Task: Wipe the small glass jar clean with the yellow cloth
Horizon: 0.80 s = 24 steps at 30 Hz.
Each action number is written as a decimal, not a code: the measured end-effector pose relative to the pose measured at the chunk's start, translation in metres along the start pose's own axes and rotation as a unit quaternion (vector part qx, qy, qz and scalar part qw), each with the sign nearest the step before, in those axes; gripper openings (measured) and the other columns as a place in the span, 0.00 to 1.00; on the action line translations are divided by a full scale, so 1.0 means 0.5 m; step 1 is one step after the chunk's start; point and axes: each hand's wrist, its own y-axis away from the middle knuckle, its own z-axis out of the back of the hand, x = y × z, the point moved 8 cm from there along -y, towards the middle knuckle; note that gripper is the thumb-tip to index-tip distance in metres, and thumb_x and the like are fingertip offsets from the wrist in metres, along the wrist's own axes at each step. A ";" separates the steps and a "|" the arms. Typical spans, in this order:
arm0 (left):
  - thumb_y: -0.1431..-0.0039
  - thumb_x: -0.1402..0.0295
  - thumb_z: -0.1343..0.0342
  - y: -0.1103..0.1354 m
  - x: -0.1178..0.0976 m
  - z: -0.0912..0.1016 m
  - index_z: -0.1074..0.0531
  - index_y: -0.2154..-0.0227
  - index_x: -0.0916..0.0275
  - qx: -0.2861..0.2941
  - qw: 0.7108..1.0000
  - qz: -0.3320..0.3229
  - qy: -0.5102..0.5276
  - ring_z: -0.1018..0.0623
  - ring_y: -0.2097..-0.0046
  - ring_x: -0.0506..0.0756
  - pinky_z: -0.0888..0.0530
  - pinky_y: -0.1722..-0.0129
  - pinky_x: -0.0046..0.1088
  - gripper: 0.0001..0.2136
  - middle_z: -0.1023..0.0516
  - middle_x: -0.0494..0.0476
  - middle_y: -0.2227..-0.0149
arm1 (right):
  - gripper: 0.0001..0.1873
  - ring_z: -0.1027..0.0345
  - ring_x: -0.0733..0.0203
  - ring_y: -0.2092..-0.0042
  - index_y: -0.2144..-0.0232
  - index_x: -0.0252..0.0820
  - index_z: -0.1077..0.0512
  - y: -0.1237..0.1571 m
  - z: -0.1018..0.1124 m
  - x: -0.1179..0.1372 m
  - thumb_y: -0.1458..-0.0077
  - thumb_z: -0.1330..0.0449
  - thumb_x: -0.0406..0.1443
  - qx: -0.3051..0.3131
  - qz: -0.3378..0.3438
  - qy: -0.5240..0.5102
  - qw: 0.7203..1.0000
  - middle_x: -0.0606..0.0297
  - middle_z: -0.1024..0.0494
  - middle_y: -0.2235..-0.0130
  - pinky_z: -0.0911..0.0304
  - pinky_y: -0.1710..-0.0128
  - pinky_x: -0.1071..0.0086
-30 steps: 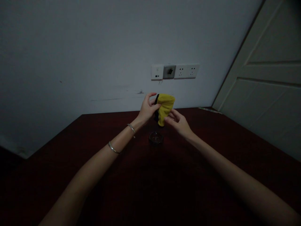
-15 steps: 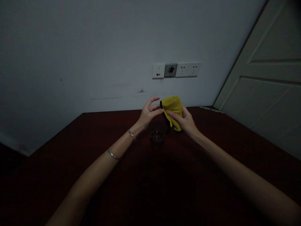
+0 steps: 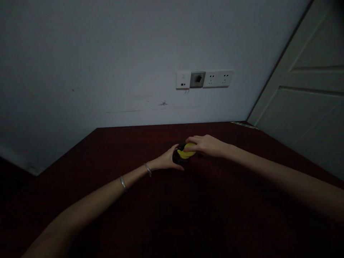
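Observation:
A small dark glass ashtray [image 3: 176, 157] sits on the dark red tabletop [image 3: 129, 143]. My left hand [image 3: 168, 159] grips it from the left, thumb on the near side and fingers around the far side. In my right hand [image 3: 203, 144] is a bunched yellow cloth [image 3: 187, 152], pressed down into the dish from the right. The cloth and fingers cover most of the dish's inside. A chain bracelet and a silver bangle circle my left wrist and forearm.
Behind the table rises a pale wall with a row of sockets and switches [image 3: 204, 79]. A white panelled door [image 3: 303, 96] stands at the right. A thin patterned strip [image 3: 244, 125] lies along the table's back right edge.
Both hands have come down from above the table. My left hand has taken hold of the ashtray, and my right hand has brought the yellow cloth down into it.

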 end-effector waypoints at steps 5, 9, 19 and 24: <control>0.66 0.59 0.29 -0.011 0.016 0.002 0.43 0.44 0.65 -0.031 0.999 0.026 0.015 0.30 0.45 0.65 0.34 0.45 0.46 0.45 0.31 0.68 0.46 | 0.16 0.37 0.57 0.60 0.51 0.51 0.31 -0.038 -0.018 0.038 0.41 0.45 0.31 0.025 0.130 0.110 0.985 0.57 0.30 0.53 0.47 0.75 0.70; 0.67 0.57 0.29 -0.012 0.023 0.006 0.37 0.48 0.65 -0.040 0.999 0.033 -0.014 0.27 0.49 0.64 0.30 0.50 0.43 0.40 0.27 0.65 0.50 | 0.15 0.39 0.57 0.60 0.50 0.52 0.32 -0.054 -0.029 0.045 0.38 0.48 0.33 0.018 0.204 0.148 0.968 0.57 0.31 0.52 0.48 0.75 0.68; 0.64 0.56 0.31 -0.013 0.026 0.009 0.31 0.53 0.64 -0.033 0.998 0.031 -0.049 0.24 0.53 0.61 0.28 0.53 0.37 0.33 0.24 0.61 0.54 | 0.13 0.40 0.54 0.55 0.54 0.52 0.29 -0.101 -0.064 0.052 0.38 0.48 0.33 0.059 0.220 0.135 0.964 0.59 0.33 0.49 0.49 0.75 0.69; 0.65 0.55 0.31 -0.009 0.024 0.011 0.36 0.47 0.63 -0.050 0.997 0.034 -0.057 0.24 0.52 0.62 0.28 0.52 0.39 0.40 0.24 0.61 0.52 | 0.12 0.33 0.52 0.57 0.58 0.40 0.27 -0.110 -0.072 0.038 0.41 0.47 0.32 0.172 0.012 0.061 0.983 0.50 0.30 0.50 0.43 0.71 0.67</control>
